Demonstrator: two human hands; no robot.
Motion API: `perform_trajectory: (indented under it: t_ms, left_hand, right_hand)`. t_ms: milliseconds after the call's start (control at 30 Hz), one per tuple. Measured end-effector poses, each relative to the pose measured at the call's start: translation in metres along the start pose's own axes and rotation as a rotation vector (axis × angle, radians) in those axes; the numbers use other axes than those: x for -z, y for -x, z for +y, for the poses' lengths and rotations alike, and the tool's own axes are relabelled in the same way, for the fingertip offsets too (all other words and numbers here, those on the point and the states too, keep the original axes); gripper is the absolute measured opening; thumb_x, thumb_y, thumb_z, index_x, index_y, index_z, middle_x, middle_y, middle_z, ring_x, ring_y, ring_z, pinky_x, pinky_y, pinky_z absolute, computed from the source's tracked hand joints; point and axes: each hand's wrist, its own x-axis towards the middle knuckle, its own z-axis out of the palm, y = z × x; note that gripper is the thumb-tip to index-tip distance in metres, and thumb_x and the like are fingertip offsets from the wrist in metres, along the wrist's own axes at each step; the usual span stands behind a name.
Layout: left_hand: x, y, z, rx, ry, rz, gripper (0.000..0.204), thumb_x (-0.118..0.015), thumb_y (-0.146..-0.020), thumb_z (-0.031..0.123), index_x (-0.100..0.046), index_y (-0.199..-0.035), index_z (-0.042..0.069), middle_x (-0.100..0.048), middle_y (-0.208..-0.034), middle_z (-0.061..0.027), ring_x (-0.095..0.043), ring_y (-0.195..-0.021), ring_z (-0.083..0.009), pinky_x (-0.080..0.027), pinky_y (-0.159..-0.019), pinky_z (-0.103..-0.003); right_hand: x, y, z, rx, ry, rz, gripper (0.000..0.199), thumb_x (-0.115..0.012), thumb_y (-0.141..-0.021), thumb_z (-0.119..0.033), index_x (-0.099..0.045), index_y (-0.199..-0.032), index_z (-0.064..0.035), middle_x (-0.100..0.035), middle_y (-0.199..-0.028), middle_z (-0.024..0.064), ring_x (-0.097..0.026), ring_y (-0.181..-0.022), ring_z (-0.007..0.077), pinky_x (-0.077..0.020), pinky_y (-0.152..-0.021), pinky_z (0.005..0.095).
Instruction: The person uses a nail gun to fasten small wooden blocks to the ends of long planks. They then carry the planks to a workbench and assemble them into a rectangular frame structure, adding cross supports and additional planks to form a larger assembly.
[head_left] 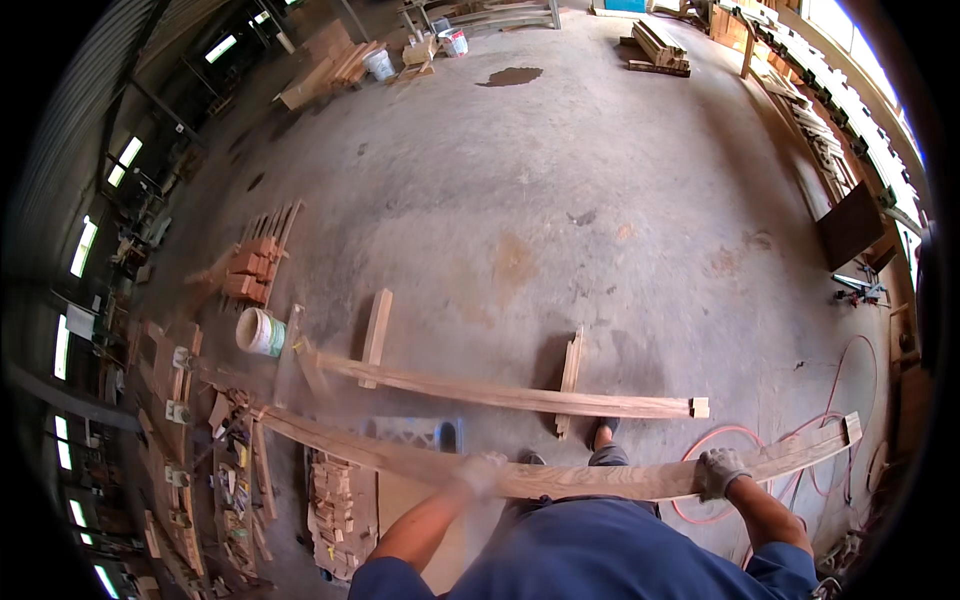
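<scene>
A long wooden board lies crosswise in front of my waist, its right end raised toward the right side. My right hand, in a pale work glove, is closed round the board near that end. Also gloved, my left hand grips the board left of my body; motion blurs its fingers. Beyond it, a second long board rests across two short wooden supports, one a block and the other a narrow stacked piece.
A white bucket stands at the left near reddish wood blocks. Wood offcuts lie in a pile at lower left. A red hose coils on the floor at right. Lumber is stacked far ahead.
</scene>
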Motion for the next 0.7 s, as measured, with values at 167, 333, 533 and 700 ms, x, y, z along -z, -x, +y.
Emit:
perform_trajectory:
  t_ms: [167, 333, 533, 700]
  left_hand:
    - [0.065, -0.032, -0.007, -0.013, -0.006, -0.015, 0.067, -0.079, -0.074, 0.022, -0.050, -0.132, 0.005, -0.060, -0.130, -0.0168, -0.058, -0.124, -0.0315, -0.049, -0.103, -0.042]
    - [0.069, -0.073, -0.018, -0.016, 0.070, -0.040, 0.076, -0.087, -0.060, 0.022, -0.053, -0.126, 0.004, -0.063, -0.125, -0.0180, -0.061, -0.120, -0.0330, -0.050, -0.101, -0.040]
    - [0.062, -0.113, -0.039, -0.138, 0.026, 0.030, 0.078, -0.087, -0.060, 0.020, -0.054, -0.129, 0.001, -0.064, -0.126, -0.0185, -0.063, -0.117, -0.0332, -0.050, -0.101, -0.041]
    - [0.066, -0.150, -0.060, -0.180, -0.008, 0.069, 0.061, -0.075, -0.074, 0.017, -0.055, -0.129, 0.001, -0.061, -0.131, -0.0180, -0.062, -0.120, -0.0325, -0.049, -0.099, -0.043]
  right_hand:
    - [-0.004, -0.064, 0.053, 0.054, -0.010, -0.018, 0.095, -0.089, -0.055, -0.056, -0.059, -0.131, -0.0055, -0.065, -0.126, 0.0204, -0.063, -0.118, 0.0365, -0.0491, -0.100, 0.0483]
    - [0.017, -0.077, 0.074, 0.082, -0.027, -0.126, 0.099, -0.089, -0.054, -0.058, -0.058, -0.133, -0.0060, -0.065, -0.127, 0.0200, -0.062, -0.120, 0.0373, -0.0478, -0.102, 0.0495]
    - [0.059, -0.070, 0.057, 0.030, -0.028, -0.271, 0.088, -0.086, -0.058, -0.061, -0.066, -0.125, -0.0085, -0.066, -0.126, 0.0172, -0.062, -0.118, 0.0342, -0.0496, -0.098, 0.0467]
    - [0.055, -0.070, 0.030, -0.033, 0.034, -0.247, 0.083, -0.085, -0.058, -0.063, -0.070, -0.117, -0.0075, -0.066, -0.121, 0.0147, -0.063, -0.114, 0.0318, -0.0511, -0.096, 0.0426]
